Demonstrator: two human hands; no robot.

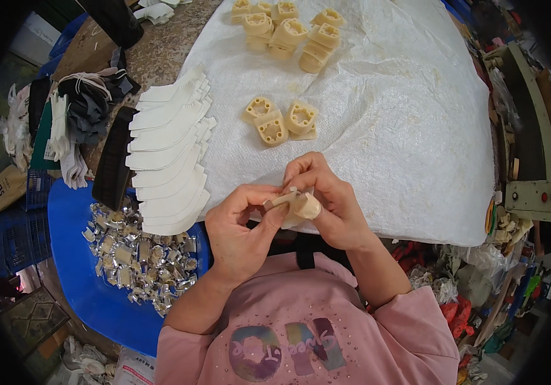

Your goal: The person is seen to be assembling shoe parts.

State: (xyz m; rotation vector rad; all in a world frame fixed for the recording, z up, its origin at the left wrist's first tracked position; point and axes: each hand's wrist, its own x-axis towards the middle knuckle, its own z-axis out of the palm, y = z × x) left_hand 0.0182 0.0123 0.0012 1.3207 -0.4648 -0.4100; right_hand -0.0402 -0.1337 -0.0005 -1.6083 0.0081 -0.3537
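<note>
In front of my chest, both hands grip a small cream shoe-heel block [306, 206]. My left hand [240, 221] pinches its left side between thumb and fingers, where a flat, pale flap sticks out. My right hand [330, 202] wraps the right side, its fingers bent over the top. The fingers hide much of the block, so I cannot tell how the flap joins it. Just beyond my hands lie a few hollow cream heel blocks [271, 127] with holes in their faces. White curved cut pieces [169, 160] overlap in a fanned row to the left.
A white woven sheet [404, 128] covers the table. More cream blocks [288, 32] are grouped at its far side. Below the left edge sits a blue tub [83, 282] of shiny silver pieces [137, 253]. Dark and pale material bundles [89, 96] lie far left; a metal frame [532, 141] stands right.
</note>
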